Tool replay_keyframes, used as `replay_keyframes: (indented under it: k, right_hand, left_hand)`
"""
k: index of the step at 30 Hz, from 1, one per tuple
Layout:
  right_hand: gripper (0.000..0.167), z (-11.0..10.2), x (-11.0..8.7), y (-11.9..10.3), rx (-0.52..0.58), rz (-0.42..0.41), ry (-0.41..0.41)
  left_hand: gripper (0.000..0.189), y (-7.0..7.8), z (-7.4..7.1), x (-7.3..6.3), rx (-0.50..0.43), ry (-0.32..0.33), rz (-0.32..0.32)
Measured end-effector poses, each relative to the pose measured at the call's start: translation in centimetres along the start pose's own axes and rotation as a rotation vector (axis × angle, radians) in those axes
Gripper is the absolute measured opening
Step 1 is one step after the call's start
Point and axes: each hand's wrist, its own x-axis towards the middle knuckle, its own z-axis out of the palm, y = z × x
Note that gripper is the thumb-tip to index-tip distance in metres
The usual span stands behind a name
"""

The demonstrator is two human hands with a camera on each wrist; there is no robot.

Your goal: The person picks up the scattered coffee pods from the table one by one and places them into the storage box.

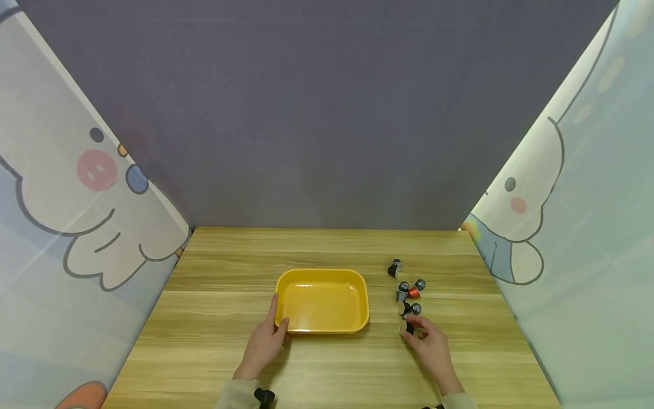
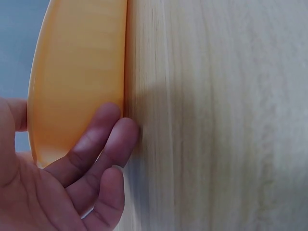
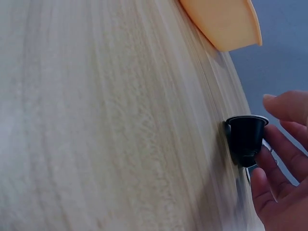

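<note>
A yellow tray (image 1: 322, 330) stands on the wooden table. My left hand (image 1: 264, 345) holds it at its near left corner, with the thumb at the rim. In the left wrist view, fingertips (image 2: 108, 115) press against the tray's outer wall. My right hand (image 1: 431, 349) is at a black coffee capsule (image 1: 409, 328) lying at the near end of a loose group. The right wrist view shows this capsule (image 3: 246, 137) beside the fingers, with its rim toward the thumb; a gap separates thumb and capsule. Whether the fingertips touch it is hard to tell.
Beyond the right hand lie several more coffee capsules, among them a red one (image 1: 414, 292), a grey one (image 1: 401, 296) and a black one (image 1: 393, 271). A grey panel (image 1: 327, 142) rises behind the table (image 1: 219, 267), and patterned cloths hang at both sides.
</note>
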Motion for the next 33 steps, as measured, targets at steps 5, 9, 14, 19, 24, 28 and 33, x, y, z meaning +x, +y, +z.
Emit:
replay_keyframes:
  k: [5,9,14,19,24,28,33]
  right_hand:
    - [0.034,0.04,-0.06,0.28,0.018,0.015,-0.03]
    - [0.035,0.1,-0.13,0.65,0.029,0.038,-0.056]
    - [0.037,0.23,-0.01,0.72,0.024,0.074,-0.062]
    - [0.038,0.21,0.08,0.65,-0.001,0.088,-0.062]
    - [0.04,0.28,0.1,0.61,-0.02,0.104,-0.066]
    - [0.042,0.53,0.12,0.65,-0.025,0.12,-0.065]
    - [0.044,0.88,0.11,0.7,-0.016,0.122,-0.068]
  left_hand:
    - [0.07,0.14,-0.15,-0.07,-0.01,-0.013,0.0]
    - [0.071,0.15,-0.23,-0.03,-0.016,-0.021,-0.009]
    - [0.074,0.07,-0.14,0.12,-0.032,-0.036,-0.022]
    - [0.09,0.06,-0.06,0.27,-0.066,-0.086,-0.056]
    - [0.102,0.11,-0.07,0.39,-0.077,-0.114,-0.078]
    - [0.103,0.11,-0.02,0.46,-0.075,-0.114,-0.089]
    - [0.104,0.21,-0.01,0.44,-0.061,-0.119,-0.097]
